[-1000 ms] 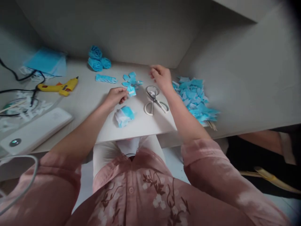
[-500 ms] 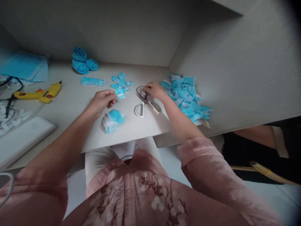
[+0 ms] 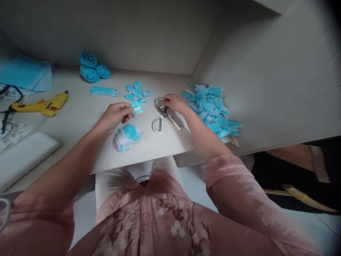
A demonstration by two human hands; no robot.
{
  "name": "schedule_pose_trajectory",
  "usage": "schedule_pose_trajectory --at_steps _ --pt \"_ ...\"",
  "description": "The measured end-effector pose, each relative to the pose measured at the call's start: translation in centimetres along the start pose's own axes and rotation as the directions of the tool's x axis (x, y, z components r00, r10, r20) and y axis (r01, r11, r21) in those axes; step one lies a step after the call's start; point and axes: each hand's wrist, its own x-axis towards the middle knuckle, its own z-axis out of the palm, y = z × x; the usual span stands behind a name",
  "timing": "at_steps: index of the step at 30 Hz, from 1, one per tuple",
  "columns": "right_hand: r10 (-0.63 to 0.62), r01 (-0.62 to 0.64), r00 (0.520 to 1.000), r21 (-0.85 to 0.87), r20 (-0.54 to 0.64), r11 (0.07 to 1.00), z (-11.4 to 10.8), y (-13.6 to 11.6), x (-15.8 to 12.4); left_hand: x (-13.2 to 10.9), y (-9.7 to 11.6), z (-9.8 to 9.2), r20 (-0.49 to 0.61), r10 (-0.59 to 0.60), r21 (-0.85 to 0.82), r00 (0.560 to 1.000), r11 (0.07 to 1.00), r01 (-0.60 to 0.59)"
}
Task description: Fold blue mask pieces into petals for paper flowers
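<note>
Left hand (image 3: 118,113): fingers pinching blue piece (image 3: 137,107); edge-only grip might slip.
Right hand (image 3: 173,102): over scissors (image 3: 164,115); I can't tell what's gripped; brushing could shift them.

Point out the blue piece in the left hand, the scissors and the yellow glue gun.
Blue piece (image 3: 136,104): head view, on its blue upper part.
Scissors (image 3: 164,114): head view, where the blades cross.
Yellow glue gun (image 3: 36,107): head view, on its body.
</note>
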Motion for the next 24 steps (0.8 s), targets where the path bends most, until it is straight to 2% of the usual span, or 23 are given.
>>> schedule_pose_trajectory --at_steps 4,7,12,16,17,20,22,24 --pt "0.016 -0.001 0.995 0.159 -0.096 0.987 1.1 0.4 -0.8 -0.3 0.2 0.3 0.005 -0.004 0.005 1.0 1.0 0.004" --pt "0.023 0.02 0.981 0.214 -0.195 0.977 1.8 0.7 -1.2 -0.6 0.4 0.6 0.02 -0.02 0.01 1.0 1.0 0.02" --pt "0.093 0.008 0.96 0.358 -0.264 0.934 2.1 0.9 -1.4 -0.9 0.8 0.8 0.015 -0.036 0.01 0.999 0.999 0.036" --pt "0.105 0.134 0.919 0.551 -0.38 0.824 1.6 0.0 -2.1 -1.0 1.1 0.9 0.022 -0.037 -0.008 0.999 0.999 0.037" --pt "0.105 0.158 0.924 0.616 -0.368 0.772 1.5 -0.5 -2.6 -1.0 1.2 0.9 0.023 -0.035 -0.011 0.999 0.999 0.035" --pt "0.06 0.139 0.973 0.775 -0.223 0.616 1.3 -2.4 -4.1 -0.9 1.0 0.8 0.02 -0.019 -0.023 1.0 1.0 0.02" --pt "0.022 0.123 0.986 0.816 -0.164 0.565 1.3 -3.9 -5.2 -0.9 0.9 0.8 0.02 -0.004 -0.034 1.0 0.999 0.004" --pt "0.0 0.112 0.991 0.825 -0.134 0.554 1.4 -5.2 -6.0 -0.8 0.7 0.8 0.02 0.006 -0.045 1.0 0.999 -0.005"
